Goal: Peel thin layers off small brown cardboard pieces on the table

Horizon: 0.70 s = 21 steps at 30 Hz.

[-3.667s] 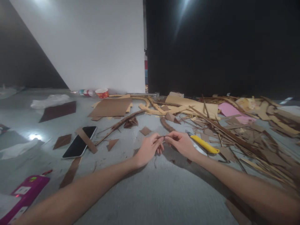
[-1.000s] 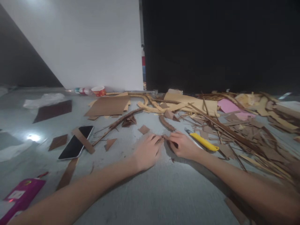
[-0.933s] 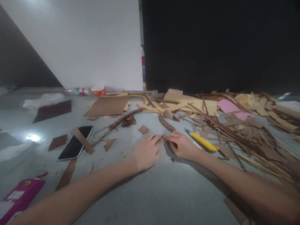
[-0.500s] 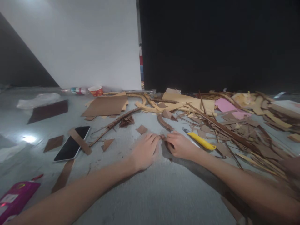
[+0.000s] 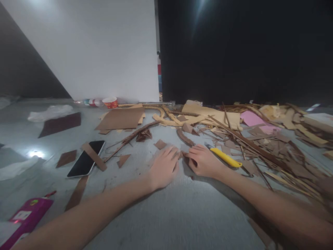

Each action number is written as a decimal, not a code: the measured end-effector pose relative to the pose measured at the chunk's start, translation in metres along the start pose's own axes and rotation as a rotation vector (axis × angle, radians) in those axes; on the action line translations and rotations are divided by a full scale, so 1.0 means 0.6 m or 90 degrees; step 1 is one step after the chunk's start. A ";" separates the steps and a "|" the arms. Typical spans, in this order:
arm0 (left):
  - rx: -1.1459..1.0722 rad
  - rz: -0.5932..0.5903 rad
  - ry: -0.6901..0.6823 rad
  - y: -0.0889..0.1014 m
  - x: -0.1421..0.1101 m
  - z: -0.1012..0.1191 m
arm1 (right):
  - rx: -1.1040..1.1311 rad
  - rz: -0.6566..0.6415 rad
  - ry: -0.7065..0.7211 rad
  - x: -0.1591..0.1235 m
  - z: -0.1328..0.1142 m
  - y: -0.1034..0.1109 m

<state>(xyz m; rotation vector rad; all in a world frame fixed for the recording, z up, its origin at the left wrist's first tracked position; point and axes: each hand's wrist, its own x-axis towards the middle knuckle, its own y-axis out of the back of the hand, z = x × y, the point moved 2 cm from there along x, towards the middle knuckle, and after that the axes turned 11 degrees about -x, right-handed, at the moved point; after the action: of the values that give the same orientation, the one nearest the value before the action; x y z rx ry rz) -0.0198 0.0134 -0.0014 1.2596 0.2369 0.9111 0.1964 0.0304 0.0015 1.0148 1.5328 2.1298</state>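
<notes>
Close together at the middle of the table are my left hand [image 5: 164, 168] and my right hand [image 5: 204, 161]. Between them is a small brown piece [image 5: 184, 153], leather-like and partly covered by my fingers. My right thumb and forefinger pinch it. The fingers of my left hand are curled down and pressed together at its left end; their tips are largely hidden. Just beyond my right hand lies a braided brown strip [image 5: 185, 137]. A yellow utility knife [image 5: 225, 157], its blade out, rests right of that hand. Beyond my left hand is a small brown square [image 5: 160, 144].
A phone [image 5: 82, 165] lies at left with a brown strip [image 5: 94, 157] across it. A magenta device [image 5: 33, 211] is near the front left. Brown sheets [image 5: 119, 118], a red paper cup [image 5: 110, 102] and a long braid [image 5: 137, 132] lie farther back. Scraps [image 5: 260, 142] cover the right.
The whole view has shifted slightly, so things appear a little farther right. My left hand's fingers have moved slightly over the small brown piece; my right hand keeps its pinch.
</notes>
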 end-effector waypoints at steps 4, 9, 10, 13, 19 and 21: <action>-0.054 0.013 -0.053 0.003 0.002 0.003 | 0.023 -0.016 -0.013 0.001 0.003 -0.003; -0.052 0.028 -0.083 0.004 0.000 0.004 | 0.074 -0.002 -0.009 -0.002 0.013 -0.014; -0.049 0.027 -0.086 0.004 -0.001 0.004 | 0.076 0.001 -0.009 -0.002 0.014 -0.016; -0.045 0.023 -0.090 0.004 -0.002 0.005 | 0.085 0.013 -0.012 -0.003 0.014 -0.017; -0.061 0.006 -0.092 0.004 -0.001 0.005 | 0.129 0.055 0.009 -0.007 0.018 -0.010; -0.068 0.004 -0.093 0.004 0.000 0.004 | 0.128 0.048 0.017 -0.007 0.021 -0.010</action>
<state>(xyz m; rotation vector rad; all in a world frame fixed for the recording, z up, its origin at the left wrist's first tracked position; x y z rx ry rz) -0.0195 0.0115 0.0017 1.2218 0.0670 0.8223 0.2074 0.0385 -0.0037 1.1306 1.7774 2.0781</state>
